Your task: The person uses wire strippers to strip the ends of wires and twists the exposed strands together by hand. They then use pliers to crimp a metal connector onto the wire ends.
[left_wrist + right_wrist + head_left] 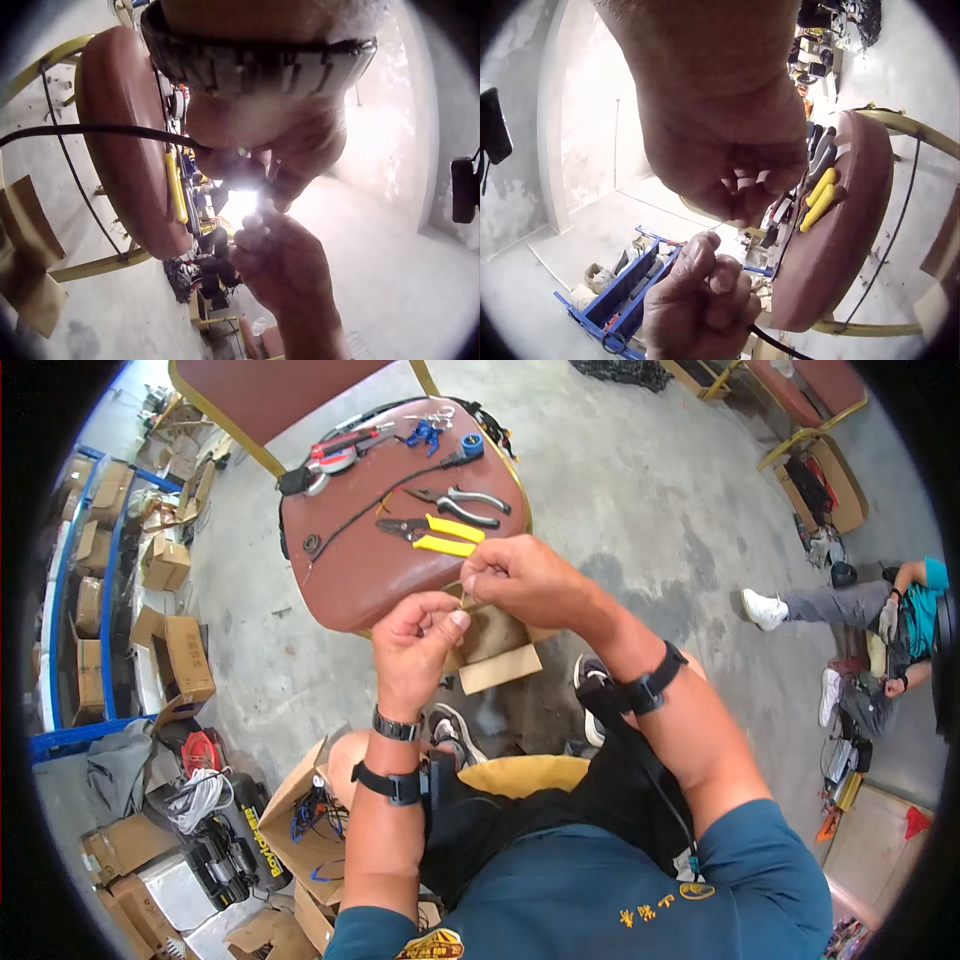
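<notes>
My left hand [415, 650] is raised just in front of the brown chair seat [340, 580], its thumb and fingers pinching a thin wire [718, 226]. From that hand a black cable [97, 131] trails away in the left wrist view. Fingertips of my right hand [525, 575] meet the left ones and pinch the wire's other end. Yellow-handled wire strippers [450, 542] lie on the seat close beyond the right hand. Behind them are pliers [470, 510] with grey-and-black handles. Another black cable [385, 495] with a blue-ended plug [471, 446] stretches across the seat.
Red-handled tools [345, 445] and a blue item [425, 432] sit at the seat's back. An open cardboard box [500, 665] stands below the seat's front edge. Blue shelving [65, 590] with boxes is at left; another person [890, 630] sits at right.
</notes>
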Available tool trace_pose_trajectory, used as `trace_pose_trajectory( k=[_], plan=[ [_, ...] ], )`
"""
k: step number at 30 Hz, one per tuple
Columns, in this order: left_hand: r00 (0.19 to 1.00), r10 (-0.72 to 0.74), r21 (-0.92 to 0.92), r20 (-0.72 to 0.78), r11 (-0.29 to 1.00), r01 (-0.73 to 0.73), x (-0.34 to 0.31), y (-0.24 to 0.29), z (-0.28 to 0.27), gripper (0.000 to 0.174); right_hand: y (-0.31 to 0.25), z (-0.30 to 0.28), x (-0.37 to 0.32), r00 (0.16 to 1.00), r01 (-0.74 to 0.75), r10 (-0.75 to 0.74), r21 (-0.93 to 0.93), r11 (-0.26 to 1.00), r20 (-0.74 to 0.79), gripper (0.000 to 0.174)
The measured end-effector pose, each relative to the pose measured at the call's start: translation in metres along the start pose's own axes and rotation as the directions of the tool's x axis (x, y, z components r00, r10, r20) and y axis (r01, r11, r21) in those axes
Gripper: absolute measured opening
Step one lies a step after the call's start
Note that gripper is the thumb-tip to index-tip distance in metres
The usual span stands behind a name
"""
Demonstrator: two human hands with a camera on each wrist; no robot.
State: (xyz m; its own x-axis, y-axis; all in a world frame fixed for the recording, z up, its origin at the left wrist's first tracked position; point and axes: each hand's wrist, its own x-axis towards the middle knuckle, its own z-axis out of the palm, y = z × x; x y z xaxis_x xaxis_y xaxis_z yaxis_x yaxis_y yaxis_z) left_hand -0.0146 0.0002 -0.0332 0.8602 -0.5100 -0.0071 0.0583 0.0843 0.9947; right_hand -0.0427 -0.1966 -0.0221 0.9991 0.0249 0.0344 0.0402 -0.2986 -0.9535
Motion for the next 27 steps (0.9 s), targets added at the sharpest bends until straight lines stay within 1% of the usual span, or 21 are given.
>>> trace_pose_trajectory(
  k=[1, 4, 5, 6, 8, 9, 10, 12, 13, 15, 17, 18, 21, 24, 26, 27],
  plan=[
    [1.000, -0.006, -0.014, -0.005, 1.000, 0.005, 0.000, 0.001, 0.002, 0.014, -0.001, 0.001, -0.002, 1.000, -0.024, 0.025, 0.080, 0.996, -0.014, 0.013],
    [1.000, 0.001, -0.013, -0.019, 1.000, -0.001, 0.001, -0.003, 0.004, 0.014, -0.017, 0.001, -0.012, 0.990, 0.101, -0.093, 0.065, 0.993, -0.108, 0.010],
    [1.000, -0.001, -0.020, -0.025, 1.000, 0.000, 0.002, -0.004, 0.004, 0.014, -0.023, 0.000, -0.016, 0.969, 0.215, -0.225, -0.098, 0.972, -0.105, 0.005],
    [1.000, -0.006, -0.027, -0.029, 1.000, 0.006, 0.003, -0.003, 0.004, 0.014, -0.021, 0.002, -0.015, 0.934, 0.325, -0.344, -0.168, 0.931, -0.099, 0.004],
    [0.998, -0.003, -0.058, -0.070, 0.998, -0.001, 0.003, 0.000, 0.007, 0.012, -0.015, 0.010, -0.014, 0.828, 0.517, -0.557, -0.299, 0.802, -0.065, 0.004],
    [0.997, 0.001, -0.063, -0.074, 0.998, -0.006, 0.005, -0.001, 0.006, 0.011, -0.015, 0.011, -0.017, 0.843, 0.498, -0.537, -0.324, 0.805, -0.040, 0.006],
    [0.997, 0.001, -0.069, -0.077, 0.998, -0.006, 0.005, -0.001, 0.007, 0.011, -0.015, 0.011, -0.017, 0.841, 0.494, -0.539, -0.337, 0.802, -0.051, 0.006],
    [0.996, -0.038, -0.019, -0.082, 0.999, 0.037, 0.004, 0.001, 0.006, 0.010, -0.017, 0.007, -0.016, 0.833, 0.487, -0.547, -0.369, 0.792, -0.076, 0.006],
    [0.995, -0.054, 0.009, -0.086, 0.998, 0.055, 0.004, 0.003, 0.005, 0.010, -0.017, 0.004, -0.016, 0.839, 0.472, -0.535, -0.349, 0.809, -0.105, 0.005],
    [0.997, -0.017, 0.007, -0.076, 1.000, 0.018, 0.003, 0.001, 0.006, 0.010, -0.015, 0.000, -0.015, 0.847, 0.447, -0.507, -0.302, 0.842, -0.158, 0.004],
    [0.997, -0.013, 0.003, -0.073, 1.000, 0.014, 0.000, -0.001, 0.006, 0.008, -0.016, -0.002, -0.016, 0.930, 0.292, -0.332, -0.231, 0.928, -0.156, 0.004],
    [0.998, -0.009, 0.004, -0.064, 1.000, 0.010, 0.001, 0.000, 0.006, 0.008, -0.016, -0.003, -0.015, 0.959, 0.210, -0.241, -0.196, 0.958, -0.152, 0.007],
    [0.999, -0.010, 0.010, -0.042, 1.000, 0.011, 0.000, 0.002, 0.005, 0.009, -0.007, 0.002, -0.011, 0.986, 0.101, -0.114, -0.109, 0.989, -0.125, 0.009],
    [0.999, -0.030, 0.009, -0.039, 1.000, 0.030, 0.000, 0.002, 0.001, 0.010, -0.009, 0.005, -0.010, 0.987, 0.049, -0.047, 0.010, 0.999, -0.154, 0.011],
    [0.997, -0.067, -0.001, -0.045, 0.998, 0.067, -0.001, 0.005, 0.001, 0.009, -0.019, 0.003, -0.012, 0.990, 0.067, -0.069, -0.020, 0.998, -0.124, 0.007],
    [0.997, -0.055, 0.000, -0.049, 0.999, 0.055, 0.000, 0.004, 0.001, 0.009, -0.023, 0.001, -0.012, 0.991, 0.080, -0.084, -0.040, 0.996, -0.108, 0.006]
  ],
)
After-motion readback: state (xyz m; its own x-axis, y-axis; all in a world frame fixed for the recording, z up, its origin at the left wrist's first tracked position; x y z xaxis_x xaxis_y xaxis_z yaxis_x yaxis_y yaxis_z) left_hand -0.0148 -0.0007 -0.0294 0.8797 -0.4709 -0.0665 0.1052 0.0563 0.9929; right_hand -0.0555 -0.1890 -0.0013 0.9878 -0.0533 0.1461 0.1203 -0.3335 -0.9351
